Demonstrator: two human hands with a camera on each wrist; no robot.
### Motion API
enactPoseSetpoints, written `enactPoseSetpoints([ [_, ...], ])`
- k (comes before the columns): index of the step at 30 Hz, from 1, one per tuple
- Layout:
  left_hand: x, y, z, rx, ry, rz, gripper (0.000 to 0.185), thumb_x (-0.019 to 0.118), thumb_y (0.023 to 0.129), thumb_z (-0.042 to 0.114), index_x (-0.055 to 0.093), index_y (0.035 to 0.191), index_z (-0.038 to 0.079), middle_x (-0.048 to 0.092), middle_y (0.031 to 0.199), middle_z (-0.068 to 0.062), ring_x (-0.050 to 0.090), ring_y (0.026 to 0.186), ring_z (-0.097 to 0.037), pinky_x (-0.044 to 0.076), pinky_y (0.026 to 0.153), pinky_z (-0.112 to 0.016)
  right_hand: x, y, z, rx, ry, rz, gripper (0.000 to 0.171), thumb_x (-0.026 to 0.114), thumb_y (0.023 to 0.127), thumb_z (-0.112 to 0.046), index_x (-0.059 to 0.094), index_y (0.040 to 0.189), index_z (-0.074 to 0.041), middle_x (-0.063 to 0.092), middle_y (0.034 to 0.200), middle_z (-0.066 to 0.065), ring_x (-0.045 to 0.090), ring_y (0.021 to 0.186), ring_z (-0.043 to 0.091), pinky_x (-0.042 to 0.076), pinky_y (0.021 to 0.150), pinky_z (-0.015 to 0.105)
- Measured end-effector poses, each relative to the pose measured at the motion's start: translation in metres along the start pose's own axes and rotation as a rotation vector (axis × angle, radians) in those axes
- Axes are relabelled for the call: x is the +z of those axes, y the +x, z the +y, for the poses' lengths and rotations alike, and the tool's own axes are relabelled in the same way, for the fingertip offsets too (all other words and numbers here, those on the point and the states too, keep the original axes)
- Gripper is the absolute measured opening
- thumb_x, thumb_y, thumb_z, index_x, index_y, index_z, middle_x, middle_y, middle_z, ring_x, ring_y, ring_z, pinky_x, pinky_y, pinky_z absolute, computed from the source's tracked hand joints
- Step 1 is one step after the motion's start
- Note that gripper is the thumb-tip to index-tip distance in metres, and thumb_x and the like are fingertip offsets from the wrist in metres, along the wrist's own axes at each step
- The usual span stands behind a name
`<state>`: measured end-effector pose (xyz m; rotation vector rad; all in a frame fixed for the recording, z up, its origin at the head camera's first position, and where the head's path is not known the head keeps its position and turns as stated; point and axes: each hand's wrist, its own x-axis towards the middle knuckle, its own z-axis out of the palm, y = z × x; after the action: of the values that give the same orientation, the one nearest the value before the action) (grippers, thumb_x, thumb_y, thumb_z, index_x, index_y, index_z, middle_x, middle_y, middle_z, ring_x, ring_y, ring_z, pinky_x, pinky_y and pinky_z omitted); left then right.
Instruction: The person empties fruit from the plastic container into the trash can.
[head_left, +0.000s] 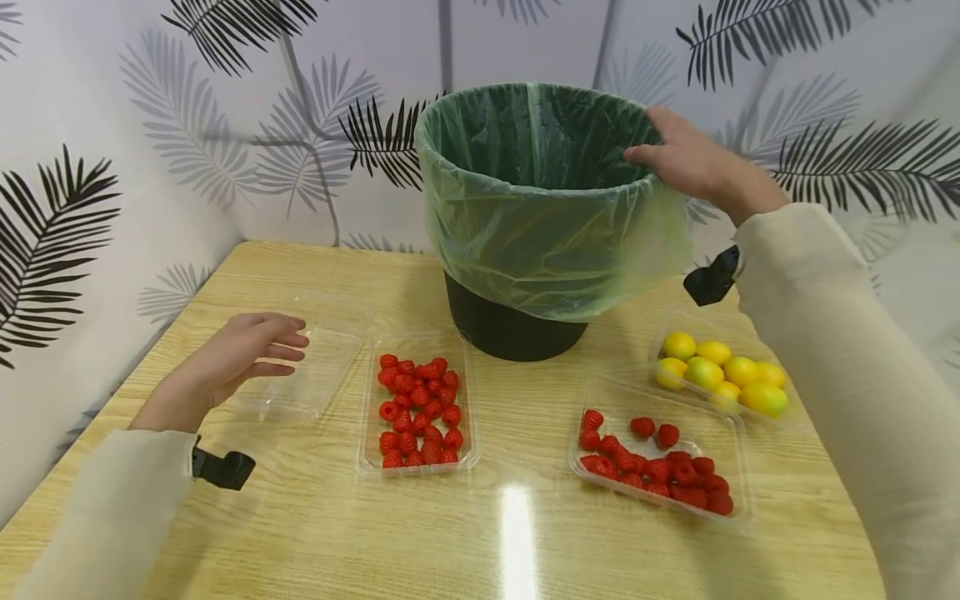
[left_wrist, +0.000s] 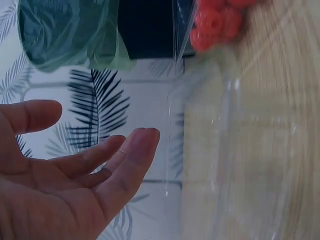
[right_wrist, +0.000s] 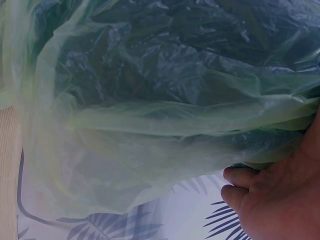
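Note:
My right hand [head_left: 686,158] is at the right rim of a black bin [head_left: 517,321] lined with a pale green plastic bag [head_left: 540,237]. Its thumb points inward over the rim; curled fingertips [right_wrist: 236,196] show beside the bag's outer folds [right_wrist: 120,160] in the right wrist view. Whether they grip the bag is unclear. On the left, my left hand [head_left: 240,358] hovers with loosely extended fingers, holding nothing. Near it lies a clear plastic container [head_left: 315,392] with no fruit visible inside. A clear tray of raspberries [head_left: 420,408] stands to its right.
A second raspberry tray [head_left: 652,467] sits angled at front right. Behind it, a clear tray holds several yellow-green citrus fruits [head_left: 720,371], partly behind my right sleeve. The bin stands near the table's back edge, against a leaf-patterned wall [head_left: 300,158].

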<state>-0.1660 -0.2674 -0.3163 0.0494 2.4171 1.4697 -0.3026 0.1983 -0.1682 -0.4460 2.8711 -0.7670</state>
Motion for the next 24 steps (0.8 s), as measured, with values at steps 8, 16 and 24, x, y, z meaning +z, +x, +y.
enactPoseSetpoints([
  [8, 0.029, -0.001, 0.004, -0.020, -0.124, -0.090, 0.057, 0.038, 0.102, 0.028, 0.030, 0.142, -0.010, 0.056, 0.119, -0.013, 0.063, 0.099, -0.012, 0.054, 0.088, -0.029, 0.000, 0.000, 0.000, -0.001, -0.003, 0.004, 0.071, 0.026, 0.103, -0.036, -0.020, 0.150, -0.008, -0.024, 0.156, 0.011, -0.020, 0.144, 0.031, -0.005, 0.117, 0.055],
  [16, 0.054, -0.006, 0.005, -0.066, -0.175, -0.117, 0.056, 0.039, 0.100, 0.024, 0.029, 0.141, -0.013, 0.052, 0.127, -0.025, 0.063, 0.103, -0.018, 0.054, 0.089, -0.033, 0.001, 0.000, 0.000, 0.002, -0.010, 0.001, 0.071, 0.026, 0.103, -0.036, -0.019, 0.150, -0.009, -0.024, 0.157, 0.011, -0.020, 0.145, 0.032, -0.004, 0.117, 0.056],
  [24, 0.077, -0.007, -0.002, -0.129, -0.221, -0.129, 0.059, 0.037, 0.098, 0.022, 0.022, 0.141, -0.016, 0.040, 0.133, -0.032, 0.050, 0.119, -0.037, 0.054, 0.088, -0.040, 0.001, 0.001, 0.000, 0.001, -0.002, 0.003, 0.071, 0.026, 0.103, -0.035, -0.020, 0.150, -0.008, -0.024, 0.156, 0.012, -0.020, 0.144, 0.031, -0.005, 0.117, 0.055],
])
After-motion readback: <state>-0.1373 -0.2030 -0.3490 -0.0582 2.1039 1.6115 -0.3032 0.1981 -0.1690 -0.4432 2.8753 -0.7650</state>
